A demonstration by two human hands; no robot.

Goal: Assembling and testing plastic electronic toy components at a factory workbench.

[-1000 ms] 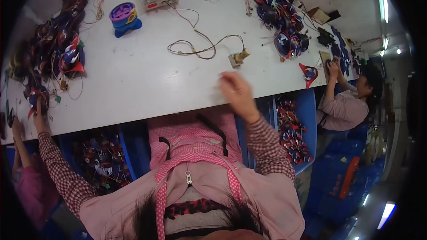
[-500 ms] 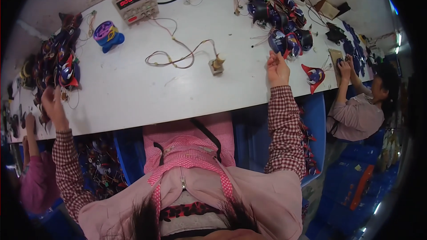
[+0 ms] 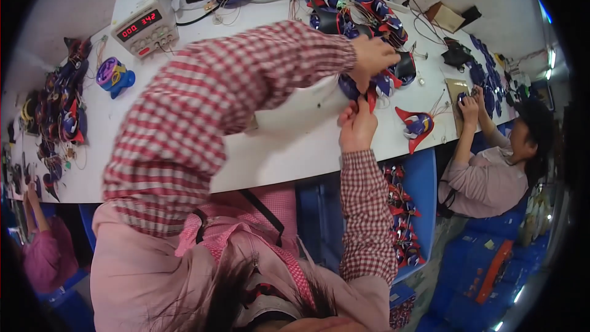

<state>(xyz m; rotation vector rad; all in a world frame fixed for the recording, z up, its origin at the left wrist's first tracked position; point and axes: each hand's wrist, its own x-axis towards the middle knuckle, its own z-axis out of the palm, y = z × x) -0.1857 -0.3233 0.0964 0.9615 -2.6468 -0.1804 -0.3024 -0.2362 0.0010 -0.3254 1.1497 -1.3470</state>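
Observation:
My left arm stretches across the table to the right. My left hand (image 3: 371, 59) lies over a pile of purple and red wired toy parts (image 3: 388, 19), its fingers apart and partly blurred. Just below it, my right hand (image 3: 359, 128) is closed, thumb and fingers pinching the red tip of a purple and red toy part (image 3: 372, 98) at the pile's near edge. My left hand partly hides that part. A similar toy part with red points (image 3: 418, 124) lies apart, to the right of my right hand, its thin wires spread out.
A white power supply (image 3: 144, 24) stands at the back left, near a blue and purple tape roll holder (image 3: 115, 77). Another pile of wired parts (image 3: 61, 95) lies far left. A blue bin (image 3: 424, 209) holds more parts below the table edge. Co-workers sit at both sides.
My left hand has left the left pile and crossed to the right pile. My right hand now pinches a part's red tip. The view has shifted slightly.

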